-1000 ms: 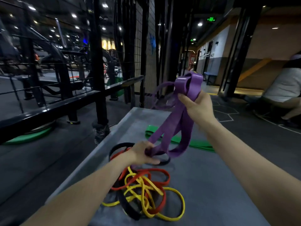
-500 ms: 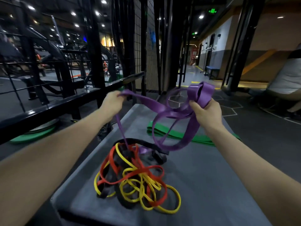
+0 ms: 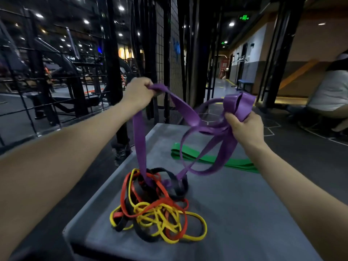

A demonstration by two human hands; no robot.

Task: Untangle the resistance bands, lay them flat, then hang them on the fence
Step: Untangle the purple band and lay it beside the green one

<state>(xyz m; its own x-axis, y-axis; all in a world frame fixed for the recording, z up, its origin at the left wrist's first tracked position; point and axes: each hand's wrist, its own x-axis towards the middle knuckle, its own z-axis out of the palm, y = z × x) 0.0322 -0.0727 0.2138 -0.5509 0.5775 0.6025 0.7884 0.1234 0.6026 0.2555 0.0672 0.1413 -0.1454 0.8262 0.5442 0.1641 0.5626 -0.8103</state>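
A person's left hand (image 3: pixel 138 92) and right hand (image 3: pixel 244 127) are raised apart over a grey bench (image 3: pixel 244 213), each clenched around part of a purple band (image 3: pixel 190 113). The band droops into a tangle of red, yellow and black bands (image 3: pixel 156 206) on the near bench. A green band (image 3: pixel 212 160) lies flat farther back, and the black fence (image 3: pixel 113 53) stands to the left.

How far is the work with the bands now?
Done: the green band lies flat on the platform. In hand: left hand and right hand grip the purple band, its lower end caught in the pile. Left: untangling the pile; nothing visibly hangs on the fence.
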